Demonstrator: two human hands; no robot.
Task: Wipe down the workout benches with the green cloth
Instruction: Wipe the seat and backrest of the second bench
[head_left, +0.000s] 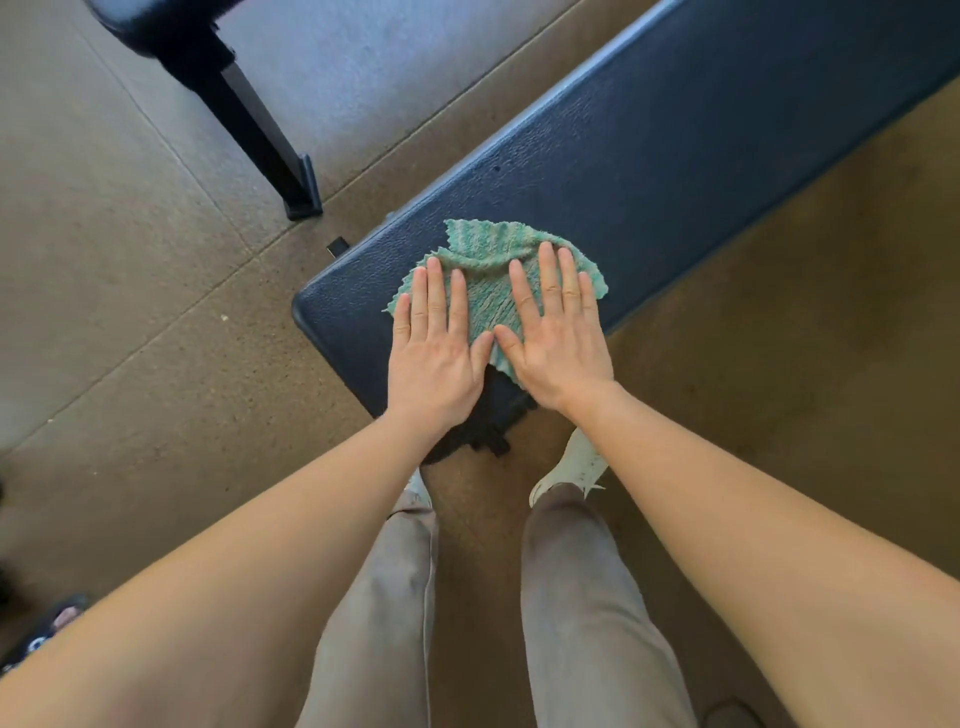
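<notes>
- Both our hands lie flat and open on the cloth (488, 270), fingers spread, pinching nothing; the left hand (434, 353) covers its left part and the right hand (553, 338) its right part.
- Our thumbs nearly meet over the middle of the cloth, near its close edge.
- We see the cloth is green with paler stripes, rumpled, with one fold raised just beyond our fingertips and a ragged edge all round.
- It sits on the near end of the bench (675, 145), close to the rounded corner, and a small corner of it hangs toward the near edge under our right palm.
- Our left palm rests partly on the cloth and partly on the bare pad.
- We find the bench pad dark blue and grained, running away from us toward the upper right.
- Below the near end, part of its dark frame shows between our wrists.
- Our feet stand just short of the bench end: a pale shoe (574, 465) shows on the right, and only the tip of the other on the left, above grey trousers (587, 597).
- Brown speckled floor (156, 338) lies all around, with seams crossing it.
- A second bench (156, 26) stands well apart at upper left, its black leg (260, 124) slanting down to a foot on the floor.
</notes>
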